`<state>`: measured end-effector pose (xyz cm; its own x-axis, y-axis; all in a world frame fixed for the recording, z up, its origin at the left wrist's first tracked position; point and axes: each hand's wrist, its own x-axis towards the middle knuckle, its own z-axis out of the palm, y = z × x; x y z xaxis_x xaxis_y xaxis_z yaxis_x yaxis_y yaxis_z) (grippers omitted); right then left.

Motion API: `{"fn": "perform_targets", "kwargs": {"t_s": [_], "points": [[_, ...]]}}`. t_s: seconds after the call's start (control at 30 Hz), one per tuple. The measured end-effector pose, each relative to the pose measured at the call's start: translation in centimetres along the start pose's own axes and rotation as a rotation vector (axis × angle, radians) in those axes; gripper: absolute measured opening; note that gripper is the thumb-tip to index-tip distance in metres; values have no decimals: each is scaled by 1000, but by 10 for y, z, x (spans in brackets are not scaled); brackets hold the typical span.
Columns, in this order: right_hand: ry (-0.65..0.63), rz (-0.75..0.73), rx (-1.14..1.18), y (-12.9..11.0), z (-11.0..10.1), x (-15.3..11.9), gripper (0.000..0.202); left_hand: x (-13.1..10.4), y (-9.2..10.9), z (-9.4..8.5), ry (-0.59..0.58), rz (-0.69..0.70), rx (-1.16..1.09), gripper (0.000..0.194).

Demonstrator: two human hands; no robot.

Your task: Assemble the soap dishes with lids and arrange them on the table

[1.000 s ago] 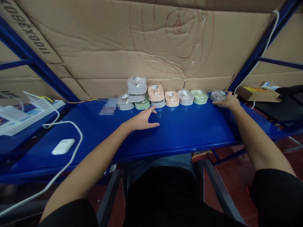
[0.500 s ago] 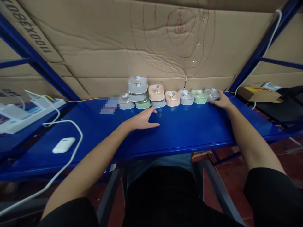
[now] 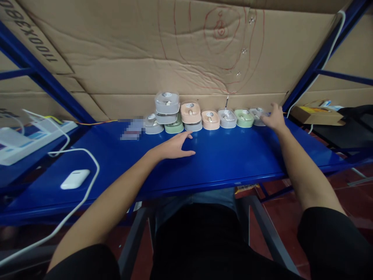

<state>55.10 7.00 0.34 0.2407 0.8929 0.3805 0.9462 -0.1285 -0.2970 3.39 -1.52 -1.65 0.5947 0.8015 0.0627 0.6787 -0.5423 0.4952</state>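
Observation:
Small rounded plastic boxes with clear lids stand in a row along the back of the table. At the right end of the row is a grey box [image 3: 257, 117]. My right hand [image 3: 275, 118] is just beside it, fingers apart, holding nothing; whether a fingertip touches the box I cannot tell. Farther left come a green box [image 3: 244, 119], another grey box [image 3: 227, 119] and a peach box [image 3: 211, 121]. A second peach box [image 3: 190, 113] rests on a grey one, and grey boxes [image 3: 167, 104] are piled beside it. In front of these, my left hand [image 3: 176, 146] is open and empty.
A white earbud case [image 3: 75, 179] and a white cable [image 3: 94, 171] lie on the left of the blue table [image 3: 233, 155]. Cardboard [image 3: 122, 77] closes off the back. Blue frame posts slant up at both sides. Power strips [image 3: 37, 140] sit at far left.
My right hand has loosened from the rightmost grey box, its fingers rising and spreading. My left hand stays as it was. The view has shifted slightly.

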Motion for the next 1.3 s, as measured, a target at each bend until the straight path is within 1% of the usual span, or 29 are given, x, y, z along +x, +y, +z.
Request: {"fn": "perform_targets", "kwargs": {"t_s": [0.03, 0.07, 0.1, 0.13, 0.2, 0.23, 0.27, 0.33, 0.4, 0.47, 0.53, 0.63, 0.73, 0.77, 0.83, 0.9, 0.93, 0.97, 1.07, 1.13, 1.2, 1.3], "points": [[50, -29, 12, -13, -3, -3, 80, 0, 0, 0, -3, -3, 2, 104], [120, -83, 43, -30, -4, -6, 73, 0, 1, 0, -6, -5, 2, 104], [159, -158, 69, -49, -4, -10, 68, 0, 2, -1, -8, -6, 2, 104], [135, -276, 90, -70, -1, -15, 67, 1, 2, -1, -10, -7, 2, 104], [33, -527, 131, -113, 12, -25, 70, 1, 3, -1, -14, -9, 6, 105], [-30, -631, 137, -134, 20, -30, 76, 1, 3, 0, -15, -9, 8, 104], [-82, -694, 130, -153, 30, -34, 83, 1, 3, 0, -16, -8, 9, 104], [-143, -724, 102, -184, 50, -40, 97, 2, 2, 0, -13, 0, 7, 102], [-204, -706, 86, -202, 66, -44, 105, 1, 2, 0, -8, 11, 3, 100], [-236, -684, 73, -209, 72, -50, 110, 1, 3, 0, -10, 16, 6, 99], [-234, -678, 58, -205, 69, -61, 110, 1, 3, 0, -15, 17, 11, 100], [-211, -720, 76, -190, 52, -89, 98, 2, 2, 2, 3, 17, 5, 101], [-194, -788, 174, -172, 30, -125, 84, 4, -1, 5, 43, 1, -27, 107], [-182, -777, 207, -167, 24, -136, 85, 5, -2, 6, 56, -5, -43, 112], [-173, -679, 242, -163, 15, -154, 95, 5, -4, 8, 74, -5, -80, 125], [-226, -581, 252, -164, 9, -165, 106, 6, -5, 10, 71, 16, -120, 134], [-272, -579, 264, -167, 8, -167, 107, 6, -5, 10, 64, 34, -139, 137], [-320, -614, 289, -172, 8, -167, 104, 6, -6, 10, 58, 56, -155, 139], [-444, -842, 422, -186, 11, -159, 98, 7, -7, 9, 44, 114, -174, 138], [-511, -945, 486, -195, 16, -149, 104, 7, -10, 7, 33, 133, -178, 131], [-547, -962, 481, -201, 20, -140, 109, 7, -12, 5, 39, 127, -179, 125], [-562, -936, 432, -203, 26, -131, 106, 7, -15, 3, 73, 78, -161, 118]]}}
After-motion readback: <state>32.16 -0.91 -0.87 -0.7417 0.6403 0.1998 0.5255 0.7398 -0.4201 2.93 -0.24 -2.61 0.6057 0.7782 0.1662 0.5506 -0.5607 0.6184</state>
